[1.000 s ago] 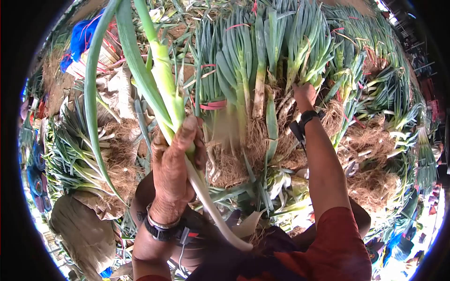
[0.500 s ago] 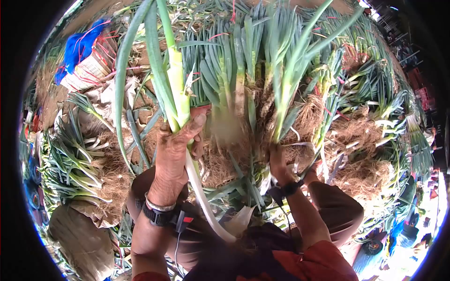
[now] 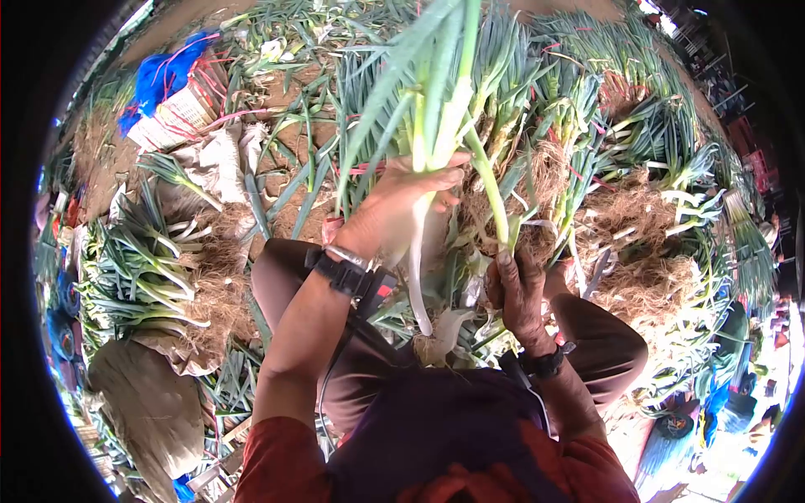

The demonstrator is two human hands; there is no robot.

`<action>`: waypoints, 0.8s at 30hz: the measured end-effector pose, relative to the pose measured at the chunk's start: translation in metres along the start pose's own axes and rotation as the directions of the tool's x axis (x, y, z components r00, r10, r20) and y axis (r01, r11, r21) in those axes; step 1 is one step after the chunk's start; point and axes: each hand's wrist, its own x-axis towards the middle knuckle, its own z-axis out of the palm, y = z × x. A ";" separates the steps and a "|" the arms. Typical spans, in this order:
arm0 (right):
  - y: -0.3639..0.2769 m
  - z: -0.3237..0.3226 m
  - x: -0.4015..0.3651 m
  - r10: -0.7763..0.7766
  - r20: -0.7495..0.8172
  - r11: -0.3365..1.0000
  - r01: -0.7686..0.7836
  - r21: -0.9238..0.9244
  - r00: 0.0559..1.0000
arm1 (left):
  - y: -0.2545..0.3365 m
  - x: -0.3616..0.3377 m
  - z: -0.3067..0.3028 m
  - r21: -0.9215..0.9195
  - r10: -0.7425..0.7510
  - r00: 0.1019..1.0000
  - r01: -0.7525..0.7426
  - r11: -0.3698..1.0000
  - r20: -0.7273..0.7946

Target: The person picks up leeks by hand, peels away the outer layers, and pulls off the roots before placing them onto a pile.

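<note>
My left hand (image 3: pixel 411 189) is closed around the stems of a few long green onions (image 3: pixel 434 126), leaves pointing up and away from me. A white stem end (image 3: pixel 418 277) hangs down below that fist. My right hand (image 3: pixel 521 293) pinches the lower end of another green onion stalk (image 3: pixel 493 193), whose upper part slants up to the held bunch and overlaps it. Bundled green onions (image 3: pixel 369 92) stand behind my left hand, partly hidden by its leaves. Loose leaf scraps (image 3: pixel 449 331) lie near my lap.
To the left lies a pile of green onions (image 3: pixel 142 285) with brown roots (image 3: pixel 220 285). Rooty heaps (image 3: pixel 646 218) lie at the right. Beyond the left pile are a basket (image 3: pixel 180 109) with blue netting (image 3: pixel 163 75) and pale sacking (image 3: pixel 214 159). A brown cloth (image 3: pixel 147 411) lies lower left.
My left hand has moved right and away from me with its green onions. My right hand has shifted slightly right, and its stalk now leans left against the bunch in view.
</note>
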 end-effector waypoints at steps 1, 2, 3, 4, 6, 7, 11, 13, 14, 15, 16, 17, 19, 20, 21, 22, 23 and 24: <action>0.000 0.005 -0.007 0.014 0.024 1.000 -0.014 -0.011 1.000 | 0.002 -0.007 -0.001 -0.009 0.010 1.000 -0.010 1.000 0.014; 0.012 0.006 -0.016 0.009 0.070 1.000 -0.010 0.014 0.998 | 0.005 -0.012 -0.002 -0.021 0.023 0.999 -0.022 1.000 0.042; 0.024 0.007 -0.018 -0.001 0.175 0.997 -0.012 0.074 0.985 | 0.007 -0.012 0.001 -0.036 0.039 0.995 -0.036 0.999 0.087; 0.028 0.008 -0.020 -0.016 0.270 0.991 -0.019 0.129 0.963 | 0.006 -0.013 0.003 -0.090 0.134 0.986 -0.125 0.988 0.100; 0.014 0.010 -0.009 0.039 0.329 0.999 -0.029 -0.037 0.944 | -0.003 -0.009 -0.001 -0.117 0.176 0.982 -0.167 0.979 0.071; 0.005 0.013 -0.003 0.092 0.298 0.994 -0.108 0.036 0.950 | -0.011 -0.004 -0.007 -0.091 0.124 0.992 -0.120 0.989 0.030; 0.021 0.038 0.028 0.051 0.012 0.799 -0.048 0.600 0.999 | -0.015 0.001 -0.009 0.098 0.263 0.933 -0.246 0.964 -0.247; 0.014 0.036 0.032 0.210 -0.066 0.587 -0.072 0.807 0.975 | -0.015 0.003 -0.013 0.031 0.441 0.854 -0.451 0.892 -0.277; 0.021 0.027 0.031 0.192 -0.025 0.634 -0.105 0.766 0.981 | -0.006 0.002 -0.018 0.051 0.449 0.835 -0.458 0.887 -0.318; 0.039 0.010 0.028 0.177 0.016 0.679 -0.134 0.722 0.984 | 0.003 0.002 -0.023 0.071 0.457 0.814 -0.464 0.883 -0.359; 0.064 -0.011 0.024 0.163 0.056 0.720 -0.158 0.676 0.985 | 0.011 -0.001 -0.028 0.059 0.469 0.786 -0.489 0.870 -0.403; 0.099 -0.027 0.021 0.074 0.027 0.947 -0.079 0.312 0.997 | 0.016 -0.002 -0.038 0.046 0.444 0.784 -0.473 0.880 -0.434; 0.166 -0.060 0.010 -0.197 0.051 0.596 0.161 -0.786 0.979 | 0.025 -0.002 -0.058 0.016 0.393 0.775 -0.444 0.896 -0.495; 0.173 -0.075 -0.013 0.037 0.130 0.492 0.095 -0.866 0.991 | 0.028 -0.004 -0.069 0.020 0.389 0.771 -0.440 0.898 -0.505; 0.181 -0.092 -0.022 0.180 0.174 0.450 0.077 -0.890 0.968 | 0.029 -0.007 -0.074 0.036 0.391 0.774 -0.431 0.901 -0.498; 0.188 -0.108 -0.031 0.318 0.214 0.403 0.073 -0.912 0.924 | 0.031 -0.007 -0.077 0.063 0.394 0.778 -0.419 0.906 -0.490; 0.207 -0.123 -0.028 0.358 0.258 0.444 0.079 -0.893 0.897 | 0.032 -0.009 -0.075 0.104 0.401 0.787 -0.402 0.910 -0.468; 0.217 -0.131 -0.027 0.400 0.301 0.482 0.081 -0.872 0.866 | 0.034 -0.013 -0.064 0.136 0.365 0.801 -0.343 0.929 -0.474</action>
